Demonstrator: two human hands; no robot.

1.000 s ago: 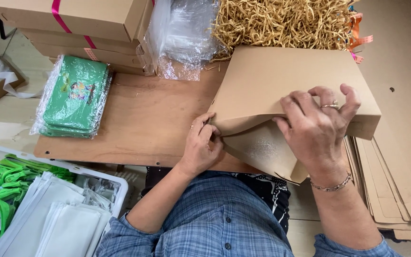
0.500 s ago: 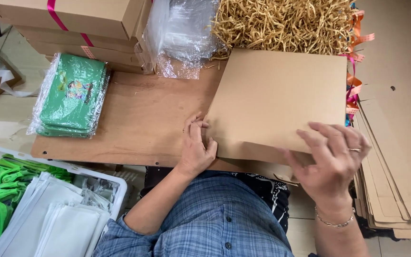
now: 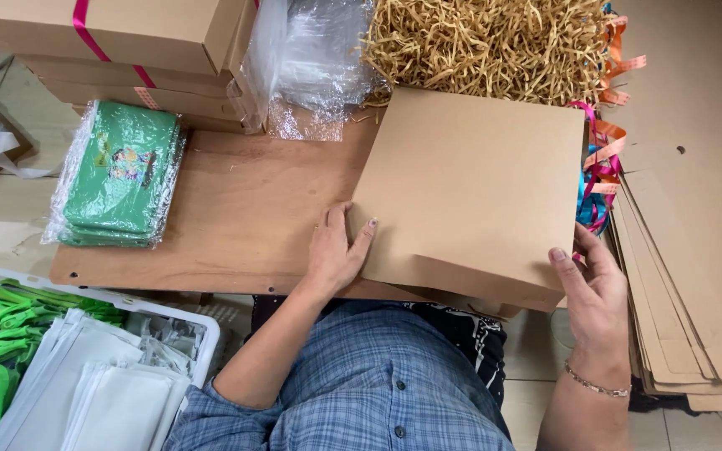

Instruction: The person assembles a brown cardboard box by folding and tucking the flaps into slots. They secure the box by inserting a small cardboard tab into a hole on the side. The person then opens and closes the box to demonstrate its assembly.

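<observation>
A flat brown cardboard box (image 3: 474,192) lies on the wooden board (image 3: 244,209), its near edge hanging over the board's front. My left hand (image 3: 338,255) rests flat on the board with fingers against the box's left near corner. My right hand (image 3: 592,292) presses its thumb and fingers against the box's right near corner. Neither hand lifts the box.
A heap of straw-coloured paper shreds (image 3: 486,46) and clear plastic bags (image 3: 315,58) lie behind the box. Stacked ribboned cartons (image 3: 119,42) and wrapped green packs (image 3: 119,175) sit at left. Flat cardboard blanks (image 3: 695,250) pile at right, coloured ribbons (image 3: 599,167) beside them. A white bin (image 3: 85,376) holds bags.
The box's near flap has been folded shut and the box laid flat. My right hand slid off its top to the right near corner; my left hand stayed at the left corner.
</observation>
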